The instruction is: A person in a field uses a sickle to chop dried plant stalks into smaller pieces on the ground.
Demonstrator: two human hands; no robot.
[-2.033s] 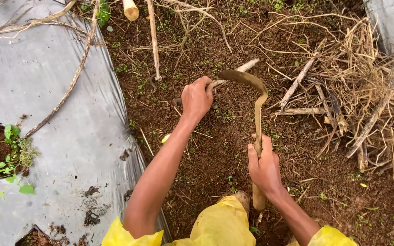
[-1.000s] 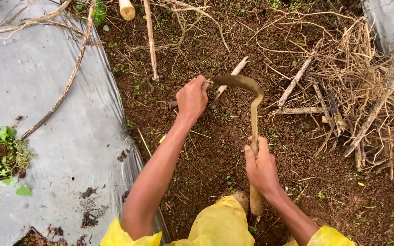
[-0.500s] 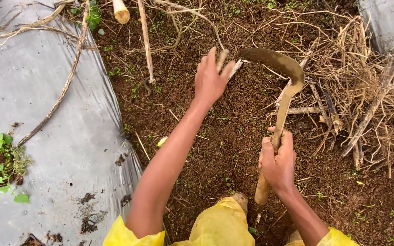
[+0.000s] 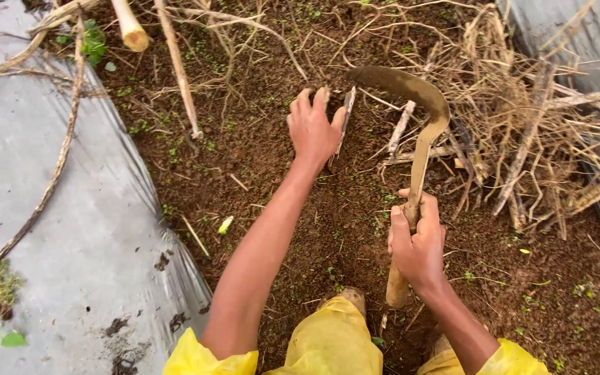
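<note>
My right hand (image 4: 418,246) grips the sickle (image 4: 421,149) by its wooden handle, blade raised over the soil (image 4: 279,201) strip's middle. Farther out, my left hand (image 4: 314,128) lies fingers spread on the dirt beside a pale stick (image 4: 345,125), holding nothing. Weeding, I judge; next calls for a low, careful stroke. No packages or labels; grey sheeting (image 4: 57,229) along the left edge.

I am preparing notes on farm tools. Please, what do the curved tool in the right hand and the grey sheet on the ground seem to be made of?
The sickle, held by the right hand, seems to have a metal blade, dull and coated with brown soil or rust, on a pale, worn wooden handle. The grey sheet looks like thin plastic film: smooth, slightly glossy, wrinkled at its edge.
</note>
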